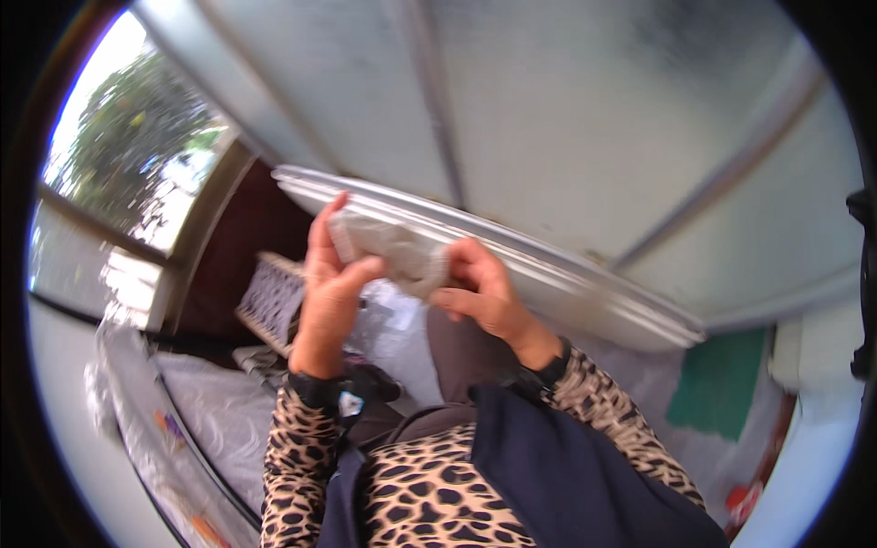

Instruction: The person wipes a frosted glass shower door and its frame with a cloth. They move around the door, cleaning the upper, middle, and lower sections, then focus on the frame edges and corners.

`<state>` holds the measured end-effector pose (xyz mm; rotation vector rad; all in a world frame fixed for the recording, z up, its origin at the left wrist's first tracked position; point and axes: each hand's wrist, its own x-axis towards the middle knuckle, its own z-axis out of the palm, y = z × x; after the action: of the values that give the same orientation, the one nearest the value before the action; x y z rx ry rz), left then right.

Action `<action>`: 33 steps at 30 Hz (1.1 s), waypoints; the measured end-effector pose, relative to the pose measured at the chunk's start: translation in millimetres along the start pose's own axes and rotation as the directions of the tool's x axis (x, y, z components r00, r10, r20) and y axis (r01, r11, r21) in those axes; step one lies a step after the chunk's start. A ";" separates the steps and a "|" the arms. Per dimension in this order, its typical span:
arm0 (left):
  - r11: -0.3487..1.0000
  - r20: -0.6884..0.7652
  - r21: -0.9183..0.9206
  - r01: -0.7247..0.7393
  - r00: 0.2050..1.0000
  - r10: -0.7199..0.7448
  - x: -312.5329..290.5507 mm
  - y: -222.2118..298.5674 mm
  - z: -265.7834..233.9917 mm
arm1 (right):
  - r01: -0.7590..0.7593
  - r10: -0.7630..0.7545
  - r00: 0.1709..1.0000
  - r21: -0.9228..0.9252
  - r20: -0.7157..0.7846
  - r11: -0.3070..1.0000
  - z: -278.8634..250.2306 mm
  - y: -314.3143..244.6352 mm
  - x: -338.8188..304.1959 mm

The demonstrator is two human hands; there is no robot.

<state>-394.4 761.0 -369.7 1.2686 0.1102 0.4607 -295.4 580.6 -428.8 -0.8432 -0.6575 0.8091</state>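
Note:
A greyish-white cloth [388,245], blurred by motion and looking folded, is stretched between my two hands in front of a white ledge [512,247]. At its left end, my left hand [331,283] grips it with the thumb across the near side and the fingers behind. My right hand [489,297] pinches the right end between thumb and fingers. Both hands are closed on the cloth, above my knees. Black bands circle both wrists below the leopard-print sleeves.
Tall frosted panels [566,119] with metal bars rise behind the ledge. To the left are a window [128,155], a woven crate-like item [272,301] and a plastic-covered surface [210,429]. A green mat [717,384] lies on the floor at right, near a red object [744,500].

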 end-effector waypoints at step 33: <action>0.760 0.076 0.644 -0.086 0.996 0.049 12.7 65.3 22.0 | -0.075 -0.051 0.965 -0.453 -0.259 0.889 -52.8 -15.4 -58.6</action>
<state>-393.4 760.7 -299.6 1.9794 0.1890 0.4660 -280.6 505.7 -453.6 -1.3647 -0.6129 0.5391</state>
